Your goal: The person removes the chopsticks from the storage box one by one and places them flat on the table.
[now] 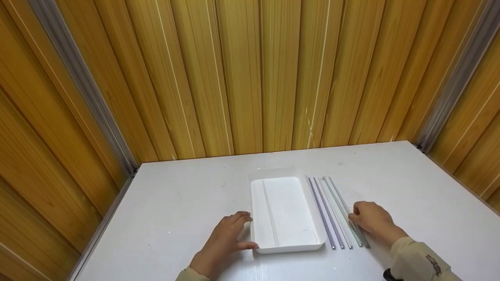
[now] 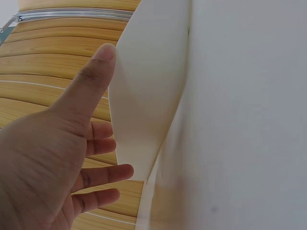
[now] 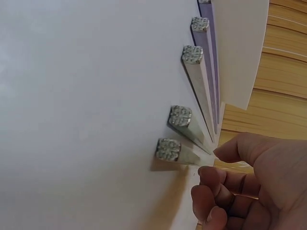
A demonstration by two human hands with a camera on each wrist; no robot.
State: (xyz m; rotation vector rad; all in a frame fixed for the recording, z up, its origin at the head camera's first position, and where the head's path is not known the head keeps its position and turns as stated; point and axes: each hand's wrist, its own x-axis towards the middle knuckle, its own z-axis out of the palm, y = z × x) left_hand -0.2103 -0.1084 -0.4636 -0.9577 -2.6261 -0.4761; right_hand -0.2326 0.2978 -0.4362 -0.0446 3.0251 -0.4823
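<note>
A white rectangular tray (image 1: 287, 247) with a narrow divided strip stands on the table. My left hand (image 1: 230, 234) is at its near left side, thumb by the near corner and fingers along the wall; in the left wrist view the fingers of this hand (image 2: 62, 148) are fairly straight. Right of the tray lie several slim chopsticks with patterned silvery ends: two lavender chopsticks (image 1: 326, 222), one whitish chopstick (image 3: 195, 72) and two pale green ones. My right hand (image 1: 373, 219), fingers curled, pinches the rightmost pale green chopstick (image 3: 187, 155) between thumb and forefinger. Part of it is hidden behind the fingers.
The white table (image 1: 187, 195) ends at wood-patterned panels (image 1: 242, 78) at the back and both sides. Metal posts (image 1: 93, 89) stand at the corners. The chopsticks lie close beside the tray's right wall.
</note>
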